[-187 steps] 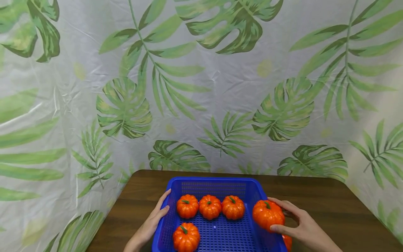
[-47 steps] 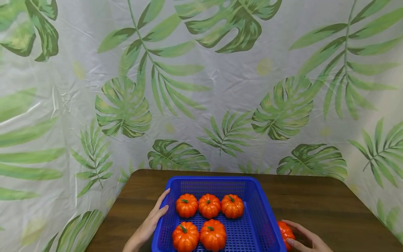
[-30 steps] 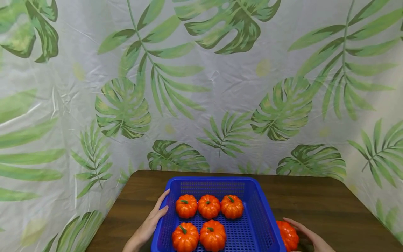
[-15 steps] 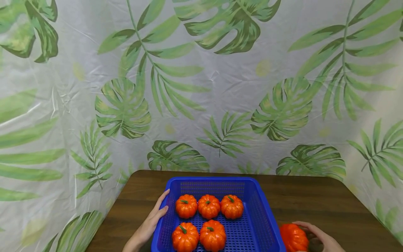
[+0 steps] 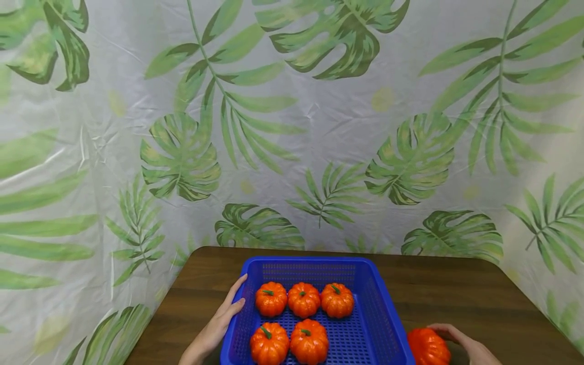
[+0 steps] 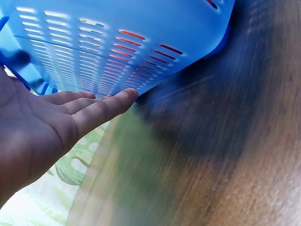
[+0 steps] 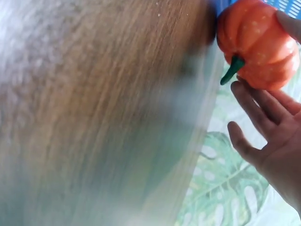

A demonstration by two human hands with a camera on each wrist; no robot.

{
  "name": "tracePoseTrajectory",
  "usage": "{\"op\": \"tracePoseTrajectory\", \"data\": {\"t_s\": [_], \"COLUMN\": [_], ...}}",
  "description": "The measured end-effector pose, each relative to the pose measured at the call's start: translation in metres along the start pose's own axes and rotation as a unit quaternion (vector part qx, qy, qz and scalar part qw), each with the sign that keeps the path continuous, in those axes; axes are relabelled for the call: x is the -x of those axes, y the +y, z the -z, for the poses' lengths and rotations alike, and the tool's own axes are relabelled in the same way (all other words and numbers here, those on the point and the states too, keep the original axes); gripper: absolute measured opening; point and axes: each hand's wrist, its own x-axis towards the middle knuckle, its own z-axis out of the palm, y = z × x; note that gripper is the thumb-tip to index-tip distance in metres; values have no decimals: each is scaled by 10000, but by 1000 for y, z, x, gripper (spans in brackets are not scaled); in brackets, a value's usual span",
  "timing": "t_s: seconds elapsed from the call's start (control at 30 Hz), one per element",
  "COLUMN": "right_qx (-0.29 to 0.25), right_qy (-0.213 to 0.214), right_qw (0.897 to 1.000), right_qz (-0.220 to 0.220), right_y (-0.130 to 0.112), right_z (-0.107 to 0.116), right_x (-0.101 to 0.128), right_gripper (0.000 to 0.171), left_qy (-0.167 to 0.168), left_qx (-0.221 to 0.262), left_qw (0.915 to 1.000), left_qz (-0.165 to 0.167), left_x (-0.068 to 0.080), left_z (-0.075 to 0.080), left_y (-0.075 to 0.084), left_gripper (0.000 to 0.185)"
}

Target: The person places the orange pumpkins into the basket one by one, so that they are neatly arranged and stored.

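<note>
While my left hand (image 5: 218,324) lies flat, fingers straight, against the left outer wall of the blue perforated plastic basket (image 5: 365,284), my right hand (image 5: 470,345) curls around a glossy orange toy pumpkin with a green stem (image 5: 428,347). That pumpkin sits just outside the basket's right wall, low at the near edge of the dark brown wooden surface (image 5: 456,294). From my right wrist the same pumpkin (image 7: 256,44) shows close against the blue rim, my fingers (image 7: 256,106) wrapped about its side by the stem; whether it rests on the surface or is lifted off I cannot tell. From my left wrist, my straight fingertips (image 6: 117,100) touch the basket's slotted wall (image 6: 117,42).

Five more orange toy pumpkins lie inside the basket: a back row of three (image 5: 303,299) side by side and touching, and a front row of two (image 5: 289,342) towards the left. A pale backdrop sheet printed with green tropical leaves (image 5: 292,126) stands behind and to both sides.
</note>
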Motion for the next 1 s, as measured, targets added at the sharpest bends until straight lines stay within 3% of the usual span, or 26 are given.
{"op": "tracePoseTrajectory", "data": {"t_s": [0.23,0.33,0.47,0.67,0.87,1.0], "right_qx": [927,1180,779,183,93,296], "right_qy": [267,322,52,-389,-433,-158], "right_qw": [9952,9925,9968,9978,9967,9987], "right_qz": [-150,4,191,-504,-683,-383], "right_y": [-4,-3,1,5,-2,-8], "right_z": [8,9,7,5,5,5], "right_x": [4,4,1,2,2,0], "right_gripper": [77,81,82,73,71,74], "left_qy": [-6,14,54,79,79,71], "left_qx": [20,11,-21,-34,-22,-51], "left_qw": [10000,10000,10000,10000,10000,10000], "left_qz": [-13,-11,-12,13,11,-11], "left_x": [0,0,0,0,0,0], "left_z": [0,0,0,0,0,-1], "left_y": [0,0,-1,-1,-1,-1], "left_gripper": [61,61,61,61,61,61]}}
